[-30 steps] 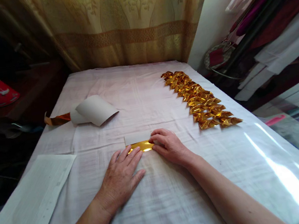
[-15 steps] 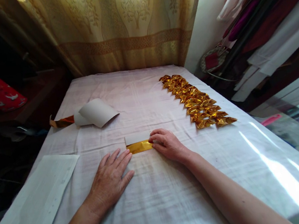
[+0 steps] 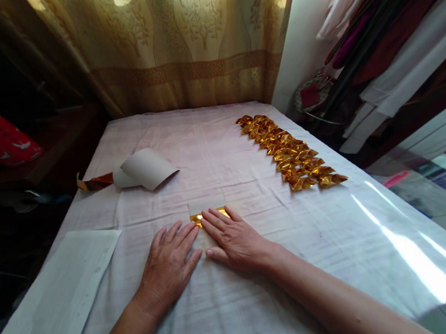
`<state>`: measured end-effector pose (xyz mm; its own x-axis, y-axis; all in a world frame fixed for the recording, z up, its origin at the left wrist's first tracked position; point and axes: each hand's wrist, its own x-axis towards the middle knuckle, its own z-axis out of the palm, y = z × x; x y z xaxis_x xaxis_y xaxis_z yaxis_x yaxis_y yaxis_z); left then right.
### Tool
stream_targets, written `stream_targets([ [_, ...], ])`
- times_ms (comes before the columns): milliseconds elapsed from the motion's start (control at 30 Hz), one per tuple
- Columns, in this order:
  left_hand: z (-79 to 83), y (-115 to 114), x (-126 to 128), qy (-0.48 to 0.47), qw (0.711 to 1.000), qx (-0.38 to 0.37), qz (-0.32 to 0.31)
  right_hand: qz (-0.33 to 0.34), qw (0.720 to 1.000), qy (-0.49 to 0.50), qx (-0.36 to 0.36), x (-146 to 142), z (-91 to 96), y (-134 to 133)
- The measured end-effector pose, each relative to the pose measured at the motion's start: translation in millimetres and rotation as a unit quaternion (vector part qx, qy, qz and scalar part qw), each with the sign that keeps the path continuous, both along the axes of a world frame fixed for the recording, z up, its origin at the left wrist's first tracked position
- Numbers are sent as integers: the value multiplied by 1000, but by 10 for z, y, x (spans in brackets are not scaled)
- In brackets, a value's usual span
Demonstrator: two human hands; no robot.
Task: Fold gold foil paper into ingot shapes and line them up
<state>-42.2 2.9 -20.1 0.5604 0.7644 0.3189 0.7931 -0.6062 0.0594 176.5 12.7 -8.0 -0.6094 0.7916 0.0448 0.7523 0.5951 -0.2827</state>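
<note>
Gold foil shows in a narrow band along the near side of a small paper strip [image 3: 197, 217], which lies flat on the white cloth [image 3: 230, 318] straight in front of me; its far part is plain and pale. Two close-set rows of crinkled gold folded pieces [image 3: 290, 149] run along the right side of the cloth, and I judge these finished. The strip under my fingers has none of their pointed shape, so its folding seems only begun. How many more are wanted, I cannot tell. At the far left lies a curled grey-white sheet [image 3: 147, 169] beside a coppery strip [image 3: 97, 182]; nearer me on the left is a flat pale sheet [image 3: 58, 300].

Neither hand grips anything. My left hand [image 3: 166, 269] is spread, fingertips at the band's left end; my right hand [image 3: 237, 239] lies flat, fingers straight across the foil.

Half a second ago my right fingers were bent around the strip's right end; now they cover its middle. My left hand has barely moved, and the gold rows look unchanged.
</note>
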Motion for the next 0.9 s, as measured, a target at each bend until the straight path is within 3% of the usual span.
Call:
stream_targets([
  [133, 10, -6, 9, -2, 1000, -3, 3, 4, 999, -32, -28, 180, 44, -9],
  [300, 28, 1, 11, -4, 1000, 1, 4, -39, 997, -59, -41, 435, 99, -41],
  [600, 226, 30, 333, -18, 999, 31, 2, -43, 997, -51, -25, 464, 80, -56],
  [767, 130, 107, 556, -5, 998, -27, -59, -47, 998, -34, -6, 476, 54, -69],
  [900, 15, 148, 498, 31, 994, -77, -70, -45, 998, -38, -9, 483, 48, -64],
])
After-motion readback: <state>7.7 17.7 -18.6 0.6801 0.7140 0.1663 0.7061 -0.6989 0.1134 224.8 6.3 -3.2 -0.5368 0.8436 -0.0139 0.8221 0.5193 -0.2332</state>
